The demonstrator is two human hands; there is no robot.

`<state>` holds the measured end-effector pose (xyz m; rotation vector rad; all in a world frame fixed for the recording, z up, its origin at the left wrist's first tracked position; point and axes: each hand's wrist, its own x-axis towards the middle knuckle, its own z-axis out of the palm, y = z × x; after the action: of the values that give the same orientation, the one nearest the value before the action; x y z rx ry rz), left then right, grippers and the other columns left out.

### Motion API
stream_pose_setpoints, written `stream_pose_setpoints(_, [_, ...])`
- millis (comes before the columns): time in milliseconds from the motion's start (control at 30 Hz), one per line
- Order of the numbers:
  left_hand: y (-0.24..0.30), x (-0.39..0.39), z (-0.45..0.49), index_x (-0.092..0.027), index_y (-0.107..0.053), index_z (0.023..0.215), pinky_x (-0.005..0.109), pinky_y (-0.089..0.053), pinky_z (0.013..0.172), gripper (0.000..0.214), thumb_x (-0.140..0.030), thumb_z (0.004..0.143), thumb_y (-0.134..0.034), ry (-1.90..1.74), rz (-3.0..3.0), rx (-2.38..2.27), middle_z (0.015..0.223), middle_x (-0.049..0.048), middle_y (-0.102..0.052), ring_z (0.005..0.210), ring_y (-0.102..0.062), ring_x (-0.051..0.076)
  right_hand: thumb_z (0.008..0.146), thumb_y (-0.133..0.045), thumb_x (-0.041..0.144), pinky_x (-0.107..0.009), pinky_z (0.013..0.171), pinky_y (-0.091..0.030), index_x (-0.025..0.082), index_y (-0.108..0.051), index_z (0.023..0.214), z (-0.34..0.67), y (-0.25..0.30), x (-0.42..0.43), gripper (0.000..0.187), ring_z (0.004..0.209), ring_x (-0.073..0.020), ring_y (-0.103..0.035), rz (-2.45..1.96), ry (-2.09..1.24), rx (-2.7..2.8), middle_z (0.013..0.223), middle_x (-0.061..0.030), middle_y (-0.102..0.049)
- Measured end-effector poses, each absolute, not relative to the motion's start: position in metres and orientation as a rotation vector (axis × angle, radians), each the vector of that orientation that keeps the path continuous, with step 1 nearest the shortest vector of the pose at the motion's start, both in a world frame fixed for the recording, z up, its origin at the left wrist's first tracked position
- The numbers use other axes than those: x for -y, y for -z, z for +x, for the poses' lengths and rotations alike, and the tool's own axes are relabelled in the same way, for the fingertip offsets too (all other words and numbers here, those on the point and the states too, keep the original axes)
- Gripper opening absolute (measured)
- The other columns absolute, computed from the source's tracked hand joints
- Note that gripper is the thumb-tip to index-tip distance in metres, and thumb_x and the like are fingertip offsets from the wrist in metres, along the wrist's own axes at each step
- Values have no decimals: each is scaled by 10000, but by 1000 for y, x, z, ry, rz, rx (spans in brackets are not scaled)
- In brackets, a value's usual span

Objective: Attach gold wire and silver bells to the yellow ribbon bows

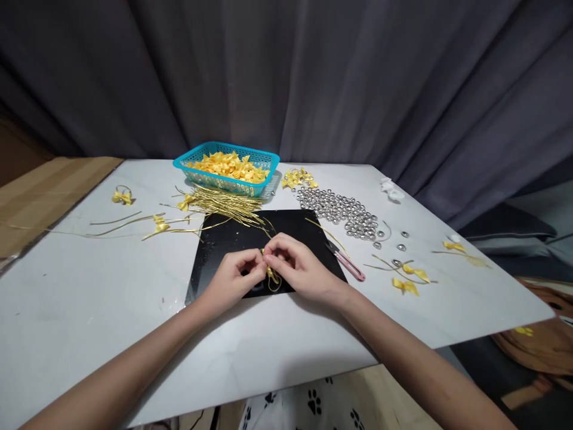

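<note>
My left hand (235,276) and my right hand (299,267) meet over a black mat (224,239) at the middle of the white table (89,298). Both hands pinch a thin gold cord (272,277), which hangs in a loop below the fingertips. What else the fingers hold at the pinch is hidden. Beyond the mat lies a bundle of gold cords (224,203).
A turquoise basket (226,168) of yellow ribbon bows stands at the back. Several silver bells (344,212) lie spread at the right, pink-handled scissors (347,263) beside the mat. Loose yellow bows (405,285) and cords lie left and right. A dark curtain hangs behind.
</note>
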<state>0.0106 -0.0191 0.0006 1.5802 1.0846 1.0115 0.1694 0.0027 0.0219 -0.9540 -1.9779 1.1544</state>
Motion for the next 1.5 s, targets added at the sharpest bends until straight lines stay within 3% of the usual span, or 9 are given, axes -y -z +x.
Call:
stream_pose_setpoints(267, [-2, 19, 11, -171, -458, 555, 229, -363, 546, 263, -324, 755, -534, -1002, 1571, -1061, 548, -23, -473, 549, -438, 107, 876, -471, 218, -230, 607, -396, 170, -500, 764, 168, -22, 1, 125, 728, -112, -469, -813, -995, 1858, 807, -25, -485])
stream_pose_setpoints(500, [1, 19, 10, -168, -456, 561, 222, -359, 542, 279, -331, 775, -532, -1035, 1567, -1056, 552, -26, -454, 549, -417, 101, 806, -570, 256, -193, 483, -376, 155, -550, 793, 167, -20, -1, 104, 598, -82, -464, -918, -1325, 1763, 742, -8, -536])
stream_pose_setpoints(667, [2, 19, 10, -173, -451, 558, 222, -358, 539, 283, -346, 768, -530, -1051, 1553, -1080, 552, -23, -453, 551, -418, 104, 819, -573, 213, -211, 546, -401, 152, -602, 750, 172, -20, -3, 96, 701, -110, -542, -888, -1020, 1940, 784, -34, -604])
stream_pose_setpoints(867, [2, 18, 10, -173, -443, 551, 224, -337, 530, 230, -276, 743, -519, -979, 1616, -1092, 539, -32, -449, 536, -408, 99, 877, -488, 197, -238, 621, -434, 171, -546, 800, 174, -21, 3, 100, 709, -120, -559, -930, -736, 1996, 771, -29, -599])
stream_pose_setpoints(1233, [4, 17, 11, -174, -452, 576, 238, -337, 549, 207, -281, 743, -509, -930, 1572, -1095, 572, -24, -467, 557, -428, 107, 864, -548, 393, -255, 661, -521, 198, -458, 804, 187, -38, -7, 223, 688, -108, -627, -846, -853, 1494, 724, 3, -597])
stream_pose_setpoints(1500, [1, 18, 11, -170, -447, 574, 236, -332, 548, 190, -271, 722, -510, -905, 1574, -1086, 578, -26, -461, 562, -420, 103, 842, -587, 390, -238, 633, -549, 192, -464, 781, 186, -41, -3, 241, 660, -98, -634, -779, -943, 1457, 716, 15, -588])
